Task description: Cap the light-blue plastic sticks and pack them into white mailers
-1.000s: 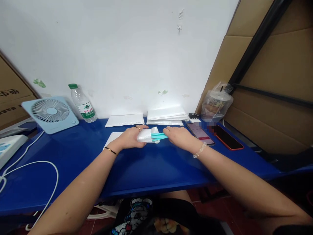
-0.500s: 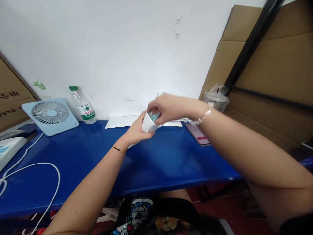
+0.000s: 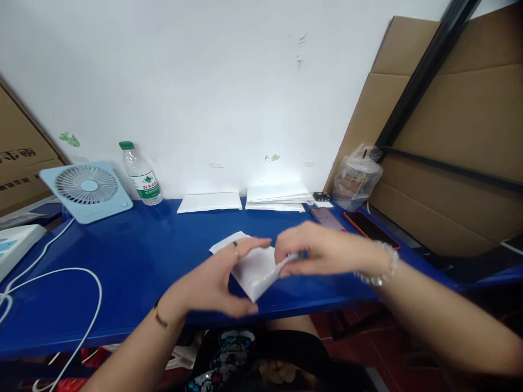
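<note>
A white paper piece or envelope (image 3: 255, 272) lies low over the blue table near its front edge, slightly blurred. My right hand (image 3: 306, 247) pinches its right end between thumb and fingers. My left hand (image 3: 216, 277) is spread at the left side of the paper, thumb and fingers apart, with the paper between them but not gripped. The paper's far left corner shows beyond my left fingers. Nothing of the light blue item shows.
Two white paper stacks (image 3: 210, 201) (image 3: 278, 196) lie along the wall. A blue fan (image 3: 87, 188) and a water bottle (image 3: 143, 177) stand at the left. Two phones (image 3: 327, 218) (image 3: 371, 228) and a bagged cup (image 3: 356, 174) are at the right.
Both hands have come down toward the table's front edge with the white paper. My left hand has opened from its grip. The light blue item between the hands is out of sight.
</note>
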Demonstrator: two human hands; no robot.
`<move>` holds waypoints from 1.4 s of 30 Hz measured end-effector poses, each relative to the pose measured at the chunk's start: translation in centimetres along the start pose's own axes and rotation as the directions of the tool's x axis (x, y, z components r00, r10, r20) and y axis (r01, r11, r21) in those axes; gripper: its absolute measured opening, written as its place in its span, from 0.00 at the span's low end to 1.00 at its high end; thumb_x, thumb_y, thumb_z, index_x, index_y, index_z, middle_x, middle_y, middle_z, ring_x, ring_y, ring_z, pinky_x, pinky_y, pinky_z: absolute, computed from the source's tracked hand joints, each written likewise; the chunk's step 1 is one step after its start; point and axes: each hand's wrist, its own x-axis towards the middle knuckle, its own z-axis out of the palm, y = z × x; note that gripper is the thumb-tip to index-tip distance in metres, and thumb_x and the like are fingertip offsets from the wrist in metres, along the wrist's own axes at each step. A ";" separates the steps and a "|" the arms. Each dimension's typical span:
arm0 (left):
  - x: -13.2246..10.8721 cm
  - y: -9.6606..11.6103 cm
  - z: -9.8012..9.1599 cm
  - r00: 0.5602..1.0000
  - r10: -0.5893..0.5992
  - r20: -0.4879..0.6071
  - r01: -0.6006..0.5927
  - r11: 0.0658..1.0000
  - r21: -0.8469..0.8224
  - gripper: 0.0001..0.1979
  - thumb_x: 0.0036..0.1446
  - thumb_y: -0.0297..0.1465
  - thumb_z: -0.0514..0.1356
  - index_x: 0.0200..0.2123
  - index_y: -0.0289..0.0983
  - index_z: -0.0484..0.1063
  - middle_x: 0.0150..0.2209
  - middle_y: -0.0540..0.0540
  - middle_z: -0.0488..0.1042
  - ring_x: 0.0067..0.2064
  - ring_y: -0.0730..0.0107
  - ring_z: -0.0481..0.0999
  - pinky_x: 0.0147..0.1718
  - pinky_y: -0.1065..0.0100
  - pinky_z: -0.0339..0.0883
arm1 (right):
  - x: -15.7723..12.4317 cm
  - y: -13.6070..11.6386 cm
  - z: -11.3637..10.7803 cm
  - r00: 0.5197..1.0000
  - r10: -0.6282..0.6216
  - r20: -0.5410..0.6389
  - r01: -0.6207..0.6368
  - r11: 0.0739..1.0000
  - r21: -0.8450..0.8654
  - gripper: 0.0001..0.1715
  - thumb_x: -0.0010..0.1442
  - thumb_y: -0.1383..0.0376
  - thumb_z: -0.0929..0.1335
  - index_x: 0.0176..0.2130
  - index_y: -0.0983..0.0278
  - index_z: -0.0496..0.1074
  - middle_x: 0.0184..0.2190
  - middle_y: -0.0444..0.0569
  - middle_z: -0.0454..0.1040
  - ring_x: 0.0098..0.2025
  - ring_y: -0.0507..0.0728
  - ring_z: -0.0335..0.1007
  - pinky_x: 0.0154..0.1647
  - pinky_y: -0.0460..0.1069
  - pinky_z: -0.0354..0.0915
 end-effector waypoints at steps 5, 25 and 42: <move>-6.2 0.6 6.1 0.966 0.183 -0.185 -0.106 0.926 0.362 0.34 0.51 0.34 0.64 0.60 0.51 0.55 0.53 0.43 0.68 0.53 0.60 0.69 0.50 0.57 0.66 | -1.0 1.6 8.4 0.988 0.151 -0.021 -0.146 0.977 0.158 0.05 0.59 0.65 0.67 0.37 0.64 0.71 0.31 0.44 0.75 0.32 0.50 0.70 0.33 0.44 0.62; -4.9 -1.3 7.2 0.600 0.062 -0.797 0.297 0.908 0.294 0.26 0.55 0.26 0.58 0.58 0.41 0.58 0.56 0.39 0.60 0.57 0.56 0.63 0.53 0.54 0.64 | 7.7 6.3 2.0 0.617 0.210 -0.758 -0.192 0.975 0.114 0.17 0.62 0.56 0.62 0.30 0.65 0.69 0.21 0.42 0.64 0.24 0.50 0.59 0.25 0.45 0.57; -4.7 -1.5 7.4 0.608 -0.214 -0.765 0.385 0.922 0.048 0.16 0.58 0.29 0.55 0.50 0.44 0.66 0.55 0.41 0.61 0.54 0.57 0.66 0.47 0.55 0.69 | 12.8 19.9 -3.3 0.816 0.396 -0.420 -0.573 0.640 -0.511 0.30 0.50 0.66 0.69 0.54 0.64 0.66 0.54 0.56 0.66 0.57 0.65 0.58 0.57 0.56 0.53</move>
